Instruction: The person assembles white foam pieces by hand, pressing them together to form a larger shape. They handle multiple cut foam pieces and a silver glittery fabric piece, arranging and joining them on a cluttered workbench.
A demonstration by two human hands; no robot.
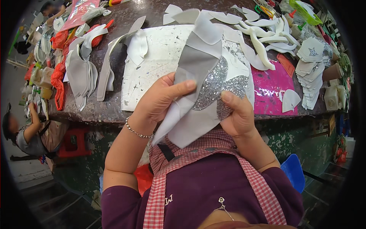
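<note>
A pale grey and white shoe upper (207, 42) with silver glitter panels is held up before me, above the table's front edge. My left hand (162, 95) grips its left side, the thumb pressed on the grey face and the other fingers behind. On the right, my right hand (239, 114) pinches a glittery lobe of it, thumb on top. The fingers behind the material are hidden. Beneath and beyond it lies a scuffed white board (148, 84) on the dark table.
Stacked grey upper pieces (80, 78) stand at left. Cream foam strips (263, 38), a pink sheet (268, 89) and piled white pieces with glitter stars (310, 84) lie at right. A red stool (74, 143) and a seated person (32, 133) are at far left.
</note>
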